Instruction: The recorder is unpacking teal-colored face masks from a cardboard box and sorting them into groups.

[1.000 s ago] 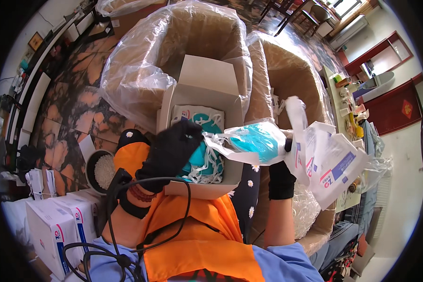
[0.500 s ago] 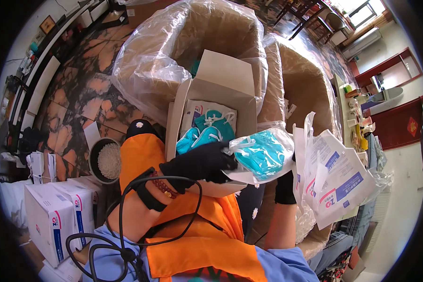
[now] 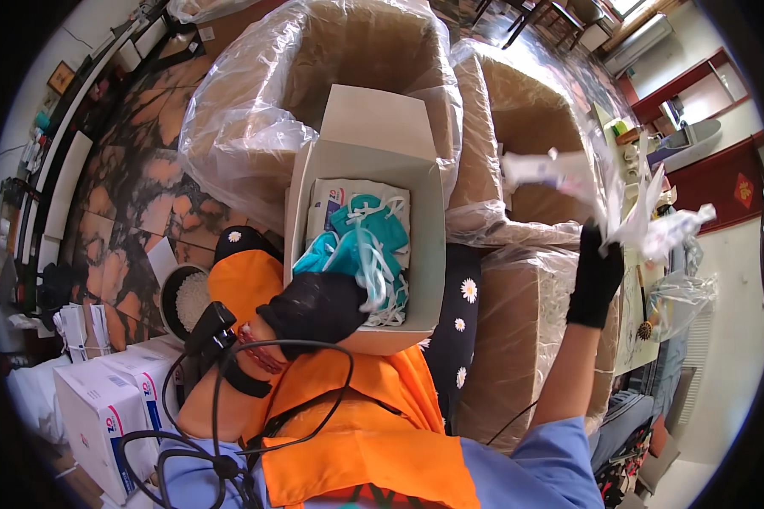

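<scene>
In front of me an open carton (image 3: 433,280) holds a bundle of teal face masks (image 3: 373,225) with white ear loops, partly on a white printed packet (image 3: 327,199). My left hand (image 3: 318,307), in a black glove, is over the carton's near left corner, right beside the masks. White straps there are smeared by motion. Its fingers are blurred, so whether it holds a mask does not show. Out to the right, my gloved right hand (image 3: 598,276) is closed on several white printed wrappers (image 3: 645,216), which are blurred as they swing.
Two large cartons with clear plastic liners, a left one (image 3: 255,110) and a right one (image 3: 475,127), stand beyond. A plastic-covered carton (image 3: 518,339) is by my right knee. White printed boxes (image 3: 102,416) and a bowl of white grains (image 3: 191,297) lie left. A cable loops over my left forearm.
The clear bag of teal masks between my hands is no longer there. My left hand has drawn back to the carton's near edge. My right hand has swung up and right with the wrappers.
</scene>
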Tool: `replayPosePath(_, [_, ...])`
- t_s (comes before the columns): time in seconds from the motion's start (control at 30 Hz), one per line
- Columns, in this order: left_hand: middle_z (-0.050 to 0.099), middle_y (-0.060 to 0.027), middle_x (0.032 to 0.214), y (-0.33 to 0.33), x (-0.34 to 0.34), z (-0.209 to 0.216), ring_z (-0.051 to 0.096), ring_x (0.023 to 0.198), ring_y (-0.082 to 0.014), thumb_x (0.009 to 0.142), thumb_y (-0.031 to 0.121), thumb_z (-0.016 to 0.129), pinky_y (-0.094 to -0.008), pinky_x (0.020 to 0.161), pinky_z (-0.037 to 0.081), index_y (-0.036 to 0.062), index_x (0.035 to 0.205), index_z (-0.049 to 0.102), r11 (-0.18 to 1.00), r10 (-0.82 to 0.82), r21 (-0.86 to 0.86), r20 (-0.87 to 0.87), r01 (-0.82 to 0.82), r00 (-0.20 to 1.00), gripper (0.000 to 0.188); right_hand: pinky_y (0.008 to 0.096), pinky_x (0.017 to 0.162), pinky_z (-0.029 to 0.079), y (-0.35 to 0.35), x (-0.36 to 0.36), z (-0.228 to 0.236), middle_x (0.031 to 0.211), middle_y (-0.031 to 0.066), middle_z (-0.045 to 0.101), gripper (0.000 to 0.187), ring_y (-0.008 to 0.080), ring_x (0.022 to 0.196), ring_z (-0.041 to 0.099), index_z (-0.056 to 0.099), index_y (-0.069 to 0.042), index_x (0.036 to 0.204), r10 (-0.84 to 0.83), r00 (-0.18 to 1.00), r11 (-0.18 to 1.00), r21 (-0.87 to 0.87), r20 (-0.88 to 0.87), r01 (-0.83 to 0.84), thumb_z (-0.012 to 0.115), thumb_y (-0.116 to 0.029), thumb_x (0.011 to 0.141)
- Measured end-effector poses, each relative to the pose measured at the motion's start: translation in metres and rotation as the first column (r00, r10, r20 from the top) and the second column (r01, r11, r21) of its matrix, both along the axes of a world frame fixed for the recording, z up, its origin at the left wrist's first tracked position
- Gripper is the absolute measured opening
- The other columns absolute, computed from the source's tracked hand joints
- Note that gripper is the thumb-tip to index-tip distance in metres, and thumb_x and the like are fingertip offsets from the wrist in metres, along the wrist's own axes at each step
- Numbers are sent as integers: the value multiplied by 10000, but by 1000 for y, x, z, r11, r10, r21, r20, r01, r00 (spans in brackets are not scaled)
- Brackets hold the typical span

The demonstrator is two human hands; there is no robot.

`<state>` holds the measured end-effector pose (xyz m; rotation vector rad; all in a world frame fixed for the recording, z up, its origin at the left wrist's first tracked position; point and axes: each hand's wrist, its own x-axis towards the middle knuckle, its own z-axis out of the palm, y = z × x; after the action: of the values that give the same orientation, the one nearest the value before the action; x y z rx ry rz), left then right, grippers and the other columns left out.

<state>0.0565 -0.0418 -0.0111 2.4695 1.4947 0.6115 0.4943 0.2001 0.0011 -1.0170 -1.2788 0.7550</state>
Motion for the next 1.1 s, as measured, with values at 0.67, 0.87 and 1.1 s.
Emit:
replayPosePath(0.67, [544, -265, 1297, 89, 12, -16, 544, 1201, -403, 587, 401, 850, -452, 1035, 431, -7, 1447, 384, 826, 334, -434, -136, -359, 933, 1060, 287, 667, 521, 86, -82, -54, 943, 97, 630, 423, 161, 812, 622, 547, 24, 1249, 79, 996, 952, -299, 42, -63, 706, -86, 873])
replayPosePath(0.87, [671, -160, 749, 53, 30, -64, 668, 696, -346, 691, 240, 707, -440, 664, 542, 64, 798, 722, 951, 67, -284, -192, -121, 979, 207, 288, 813, 509, -13, -213, 18, 937, 81, 684, 181, 164, 863, 660, 696, -33, 1033, 440, 694, 867, -68, 569, -493, 642, 26, 870])
replayPosePath(1.1, [701, -169, 819, 2, 58, -58, 698, 728, -333, 811, 190, 631, -434, 662, 555, 50, 843, 736, 959, 115, -262, 5, -110, 993, 179, 414, 806, 538, -88, -320, -19, 975, 161, 644, 278, 315, 921, 662, 659, -34, 1059, 633, 163, 586, -331, 757, -740, 727, -141, 811])
